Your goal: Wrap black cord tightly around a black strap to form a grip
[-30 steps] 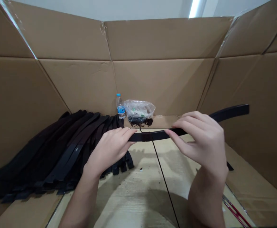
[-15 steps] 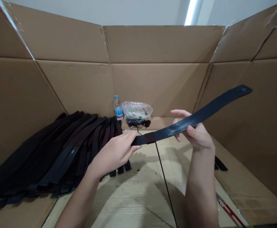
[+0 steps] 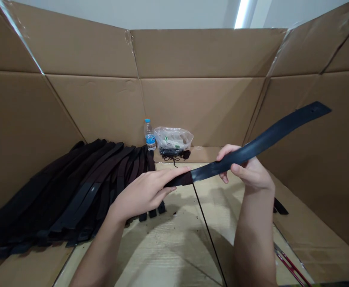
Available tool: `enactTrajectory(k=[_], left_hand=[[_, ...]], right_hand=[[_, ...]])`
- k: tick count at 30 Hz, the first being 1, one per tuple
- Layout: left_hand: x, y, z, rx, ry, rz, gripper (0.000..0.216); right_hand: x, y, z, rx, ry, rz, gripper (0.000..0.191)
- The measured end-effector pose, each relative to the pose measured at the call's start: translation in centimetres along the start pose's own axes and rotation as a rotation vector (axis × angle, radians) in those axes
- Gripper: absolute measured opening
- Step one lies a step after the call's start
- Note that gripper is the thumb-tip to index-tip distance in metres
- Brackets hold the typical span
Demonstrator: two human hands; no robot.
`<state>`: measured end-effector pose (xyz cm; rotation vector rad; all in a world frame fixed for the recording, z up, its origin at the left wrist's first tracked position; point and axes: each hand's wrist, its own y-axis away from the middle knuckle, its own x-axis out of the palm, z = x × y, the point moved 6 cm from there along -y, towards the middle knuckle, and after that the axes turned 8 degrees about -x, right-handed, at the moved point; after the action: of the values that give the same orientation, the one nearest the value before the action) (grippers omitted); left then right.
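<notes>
A long, curved black strip (image 3: 264, 140), flat and glossy with a small hole at its far right end, is held slanting above the table. My left hand (image 3: 144, 192) is closed on its lower left end, beside a dark brown cord wrap (image 3: 187, 179) wound tightly around it. From that wrap a taut dark cord (image 3: 206, 221) runs down to the bottom edge of the view. My right hand (image 3: 248, 169) grips the strip's middle, thumb on the near side and fingers behind. The left end of the strip is hidden under my left hand.
At left lies a large pile of similar dark strips (image 3: 81, 187). Behind stand a water bottle (image 3: 149, 137) and a clear plastic bag (image 3: 174, 137), with loose dark cord (image 3: 170, 158) in front. A red-handled tool (image 3: 292, 265) lies at right. Cardboard walls (image 3: 204, 107) enclose the table.
The strip has shifted right and its far end has risen slightly. The wrap looks wider and smoother, and my left fingers now reach along it. My right fingers have closed more around the strip.
</notes>
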<state>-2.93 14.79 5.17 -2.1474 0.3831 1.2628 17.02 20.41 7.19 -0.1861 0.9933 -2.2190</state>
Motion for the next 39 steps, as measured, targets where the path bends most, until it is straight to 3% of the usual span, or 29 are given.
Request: enactTrajectory(k=[3, 7, 11, 13, 20, 24, 29, 33, 39], left_hand=[[-0.1, 0.1, 0.4, -0.03, 0.023, 0.033, 0.056], [0.0, 0.1, 0.2, -0.049, 0.03, 0.071, 0.053], [-0.1, -0.1, 0.0, -0.032, 0.032, 0.034, 0.049], [-0.2, -0.2, 0.1, -0.038, 0.025, 0.012, 0.046], [0.1, 0.1, 0.2, -0.067, 0.093, 0.091, 0.037], [0.2, 0.1, 0.1, -0.104, 0.184, 0.102, 0.039], [-0.3, 0.0, -0.1, -0.024, 0.151, -0.052, 0.039], [-0.5, 0.0, 0.2, -0.027, 0.057, -0.124, 0.035], [-1.3, 0.7, -0.2, -0.011, -0.15, -0.119, 0.037]], right_hand=[[0.3, -0.2, -0.2, -0.001, -0.029, 0.006, 0.025], [-0.1, -0.4, -0.7, -0.009, -0.061, -0.085, 0.033], [-1.1, -0.8, -0.9, -0.06, 0.007, -0.236, 0.035], [-1.3, -0.9, -0.8, -0.09, 0.023, -0.245, 0.036], [-0.9, 0.1, -1.1, -0.148, -0.079, 0.056, 0.04], [-0.8, 0.4, -1.0, -0.204, -0.048, 0.04, 0.024], [-0.3, -0.2, -1.1, -0.173, 0.0, -0.08, 0.016], [0.7, -0.3, -0.5, -0.116, 0.014, 0.01, 0.009], [2.2, 0.7, -0.5, 0.084, -0.043, 0.261, 0.037]])
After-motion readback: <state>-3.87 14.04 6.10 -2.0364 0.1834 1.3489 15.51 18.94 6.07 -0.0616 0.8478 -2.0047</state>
